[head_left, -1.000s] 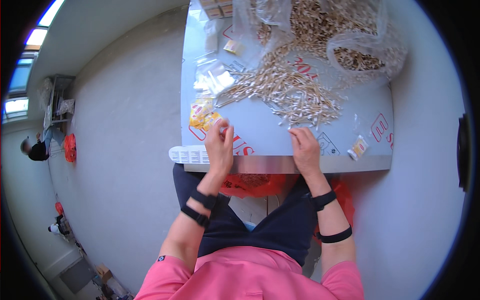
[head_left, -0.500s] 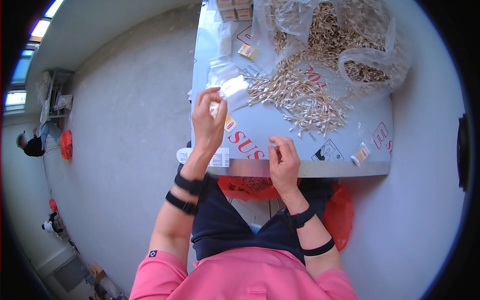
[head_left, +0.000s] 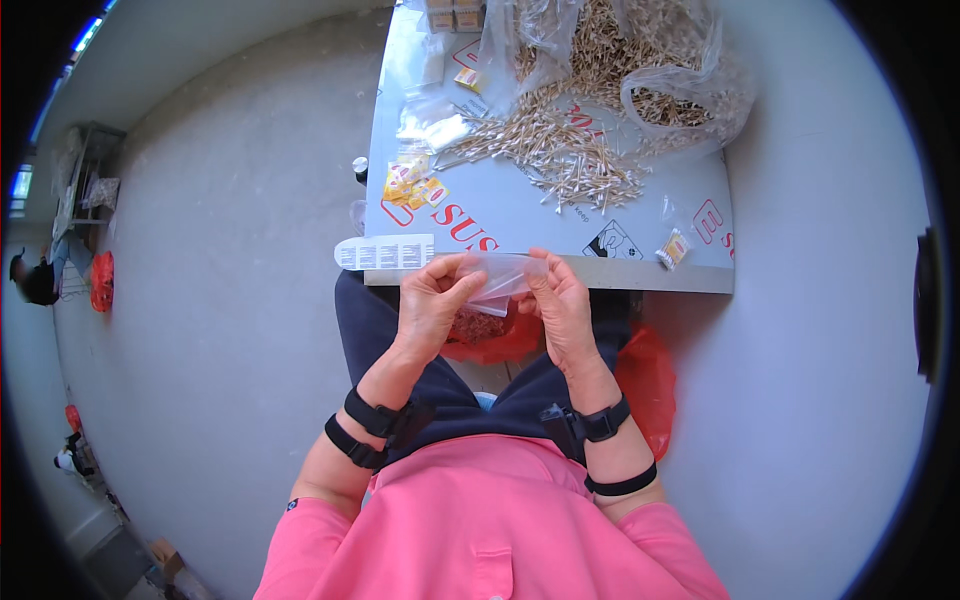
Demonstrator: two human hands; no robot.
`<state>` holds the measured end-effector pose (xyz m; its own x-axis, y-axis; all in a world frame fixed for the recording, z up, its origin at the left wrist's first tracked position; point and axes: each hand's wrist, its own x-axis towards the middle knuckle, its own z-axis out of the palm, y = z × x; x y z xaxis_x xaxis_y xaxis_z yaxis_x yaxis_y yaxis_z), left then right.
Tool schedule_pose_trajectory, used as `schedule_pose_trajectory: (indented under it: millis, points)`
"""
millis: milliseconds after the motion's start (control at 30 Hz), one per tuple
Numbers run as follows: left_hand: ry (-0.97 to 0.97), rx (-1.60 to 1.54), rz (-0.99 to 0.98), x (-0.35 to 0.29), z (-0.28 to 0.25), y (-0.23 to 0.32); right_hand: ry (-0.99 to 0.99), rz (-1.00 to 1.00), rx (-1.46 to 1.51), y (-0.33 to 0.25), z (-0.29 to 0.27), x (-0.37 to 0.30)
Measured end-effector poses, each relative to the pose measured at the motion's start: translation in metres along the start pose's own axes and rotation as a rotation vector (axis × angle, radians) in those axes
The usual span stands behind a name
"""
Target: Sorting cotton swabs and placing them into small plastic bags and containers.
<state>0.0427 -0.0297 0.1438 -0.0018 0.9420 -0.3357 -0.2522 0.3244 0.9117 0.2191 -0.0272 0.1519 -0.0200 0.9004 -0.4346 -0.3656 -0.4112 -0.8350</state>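
The left hand and the right hand are side by side, close to the near edge of the table. Between them is a small clear plastic bag, and it is up off the table, right by that edge. The left thumb and fingers pinch one end of it, and the right thumb and fingers pinch the other end (it is so see-through that I cannot tell if its mouth is open). Past the hands, a big pile of cotton swabs with white tips lies on the table. A large clear sack at the far side has lots more swabs in it. Left of the pile are some more small clear bags, and yellow cards lie nearer. A white label sheet sits at the near left corner, just past the left hand. A small filled packet lies over on the right. Under the table edge, a red bag shows below the hands.
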Motion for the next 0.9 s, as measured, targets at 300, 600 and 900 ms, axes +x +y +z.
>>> schedule_pose_trajectory:
  millis: [300,600,900]
  points:
    - [0.234,-0.035,-0.075,0.111,0.004,0.012,0.43,-0.205,-0.014,0.016,-0.029,0.011]
    - [-0.046,0.516,0.004,0.147,-0.015,-0.013,0.291,-0.215,-0.348,0.012,-0.038,-0.008]
    - [-0.14,-0.069,-0.176,-0.013,0.002,0.015,-0.205,-0.116,-0.427,-0.006,0.001,0.008]
